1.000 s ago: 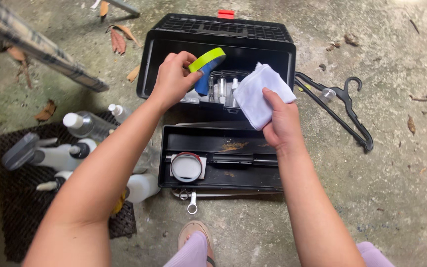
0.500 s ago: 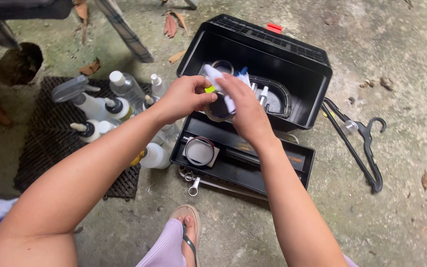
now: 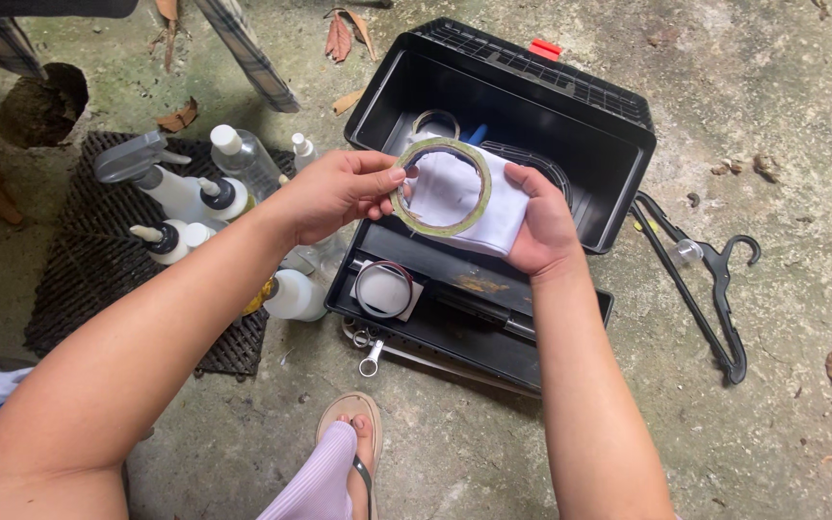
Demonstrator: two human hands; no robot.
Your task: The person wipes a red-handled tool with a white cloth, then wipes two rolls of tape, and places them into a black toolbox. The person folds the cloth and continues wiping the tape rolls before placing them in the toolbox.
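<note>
A: left hand pinches the tape roll's left rim, held up over the open toolbox.

B: yep, and the right hand cups a soft white cloth behind it. Roll looks light and stiff, so grip the rim.

Your left hand pinches a tape roll against the white cloth in your right hand, above the open black toolbox.
</note>
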